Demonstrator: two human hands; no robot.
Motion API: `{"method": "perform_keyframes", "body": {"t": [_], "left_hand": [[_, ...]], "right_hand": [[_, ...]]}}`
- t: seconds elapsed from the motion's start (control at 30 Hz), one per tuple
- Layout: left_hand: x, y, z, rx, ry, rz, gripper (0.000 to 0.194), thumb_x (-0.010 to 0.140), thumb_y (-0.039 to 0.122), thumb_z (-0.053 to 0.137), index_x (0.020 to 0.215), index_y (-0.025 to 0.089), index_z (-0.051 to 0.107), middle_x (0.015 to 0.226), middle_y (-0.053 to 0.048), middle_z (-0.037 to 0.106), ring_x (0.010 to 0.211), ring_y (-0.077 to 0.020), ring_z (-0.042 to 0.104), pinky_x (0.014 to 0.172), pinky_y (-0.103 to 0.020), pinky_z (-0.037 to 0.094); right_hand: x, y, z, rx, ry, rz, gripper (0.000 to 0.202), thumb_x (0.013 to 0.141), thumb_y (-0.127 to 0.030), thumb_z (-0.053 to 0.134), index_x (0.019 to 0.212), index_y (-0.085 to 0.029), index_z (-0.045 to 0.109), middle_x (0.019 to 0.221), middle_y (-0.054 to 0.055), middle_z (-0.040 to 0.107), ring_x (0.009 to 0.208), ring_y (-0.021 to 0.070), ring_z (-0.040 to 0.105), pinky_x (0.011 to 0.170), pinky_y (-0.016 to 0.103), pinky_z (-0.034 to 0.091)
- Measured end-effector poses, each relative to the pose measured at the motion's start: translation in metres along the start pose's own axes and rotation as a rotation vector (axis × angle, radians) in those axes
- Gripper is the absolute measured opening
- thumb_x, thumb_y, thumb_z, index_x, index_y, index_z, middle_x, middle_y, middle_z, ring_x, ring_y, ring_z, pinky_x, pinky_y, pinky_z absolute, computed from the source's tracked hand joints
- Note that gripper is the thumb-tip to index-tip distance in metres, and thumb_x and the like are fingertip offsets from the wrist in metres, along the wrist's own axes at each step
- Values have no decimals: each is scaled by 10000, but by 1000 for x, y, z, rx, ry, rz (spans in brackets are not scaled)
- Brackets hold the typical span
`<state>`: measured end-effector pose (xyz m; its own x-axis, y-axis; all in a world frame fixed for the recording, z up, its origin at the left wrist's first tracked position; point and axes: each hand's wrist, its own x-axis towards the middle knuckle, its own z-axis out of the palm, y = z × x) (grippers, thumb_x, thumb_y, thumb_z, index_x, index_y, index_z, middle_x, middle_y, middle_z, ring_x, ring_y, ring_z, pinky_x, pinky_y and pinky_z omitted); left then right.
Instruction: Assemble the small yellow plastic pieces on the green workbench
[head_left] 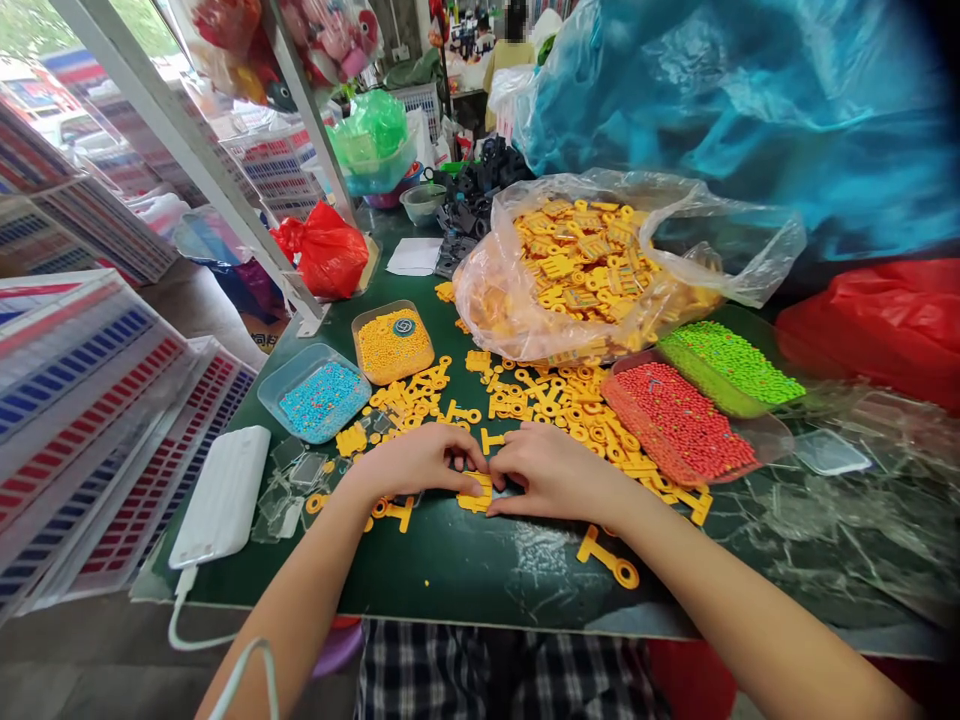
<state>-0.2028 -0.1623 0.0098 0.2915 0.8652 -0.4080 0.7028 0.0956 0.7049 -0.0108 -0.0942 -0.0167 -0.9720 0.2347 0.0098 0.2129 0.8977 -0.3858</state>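
My left hand (431, 460) is closed, thumb and fingers on a small yellow plastic piece (475, 492) that lies on the dark green table (465, 580). My right hand (551, 470) is bent in beside the same piece, its fingertips at the right edge; whether it grips anything is hidden. Just above the hands is a yellow T-shaped part (491, 440). Loose yellow parts (555, 395) are heaped behind both hands. A single yellow part with a ring end (607, 560) lies beneath my right forearm.
Trays of blue (315, 395) and yellow beads (394, 340) stand left; red (682, 420) and green bead trays (735, 365) stand right. A clear bag of yellow parts (592, 270) is behind. A white power bank (221, 495) with a cable lies at the left edge.
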Motion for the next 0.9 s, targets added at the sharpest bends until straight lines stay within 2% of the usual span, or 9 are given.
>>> {"method": "perform_keyframes", "body": {"t": [0.13,0.2,0.27,0.33,0.4,0.5,0.67,0.8,0.9], "left_hand": [[2,-1,2,65,105,77,157,815,340,697,871,195,716,789,10,651,708,-137,566,627,-233,412],[6,-3,3,122,216,75,146,882,298,618,896,187,711,777,2,656,708,-144,578,652,-247,432],[10,-5,6,235,335,107,167,920,264,567,948,174,705,889,-34,682,838,-177,606,765,-288,458],[15,-7,10,348,381,168,192,931,280,567,1022,167,692,1032,-70,675,983,-216,590,879,-339,449],[20,-7,14,425,358,196,227,929,335,582,1046,165,678,1071,-87,659,1015,-237,572,906,-366,442],[24,-6,17,455,318,172,230,917,377,595,951,163,673,998,-84,663,962,-239,573,860,-356,447],[17,-9,6,288,263,70,192,828,370,695,814,180,672,837,-34,680,837,-205,598,790,-308,431],[4,-8,-3,161,208,-13,387,891,353,563,1237,180,585,886,-26,661,775,-183,599,729,-286,429],[-3,-4,-7,177,165,-24,428,930,347,440,1311,188,551,883,-24,647,777,-186,598,720,-286,427]], "right_hand": [[-1,0,-3,-20,11,36,310,744,-489,771,803,-200,674,719,6,643,699,165,566,640,273,300],[-2,1,-4,-29,25,59,321,720,-488,790,807,-202,672,698,-1,647,679,160,569,635,268,299],[-3,2,-6,-54,23,90,332,732,-518,769,778,-203,674,662,-1,647,657,160,572,624,271,290],[-3,3,-9,-104,1,147,353,796,-540,695,708,-199,673,609,11,636,618,161,563,590,281,259],[-5,4,-12,-155,-7,223,363,881,-467,593,649,-198,669,559,21,618,567,153,539,559,293,219],[-8,4,-18,-193,49,290,334,888,-322,507,621,-201,668,546,26,617,529,139,510,545,304,196],[-10,3,-22,-190,100,274,367,892,-323,458,614,-199,663,543,28,614,517,132,497,539,306,193],[-8,-3,-16,-160,24,209,389,923,-394,494,642,-204,685,508,19,593,527,136,524,545,292,209],[-5,-7,-9,-145,-13,165,349,888,-520,573,799,-215,719,583,18,651,579,155,579,547,284,207]]}}
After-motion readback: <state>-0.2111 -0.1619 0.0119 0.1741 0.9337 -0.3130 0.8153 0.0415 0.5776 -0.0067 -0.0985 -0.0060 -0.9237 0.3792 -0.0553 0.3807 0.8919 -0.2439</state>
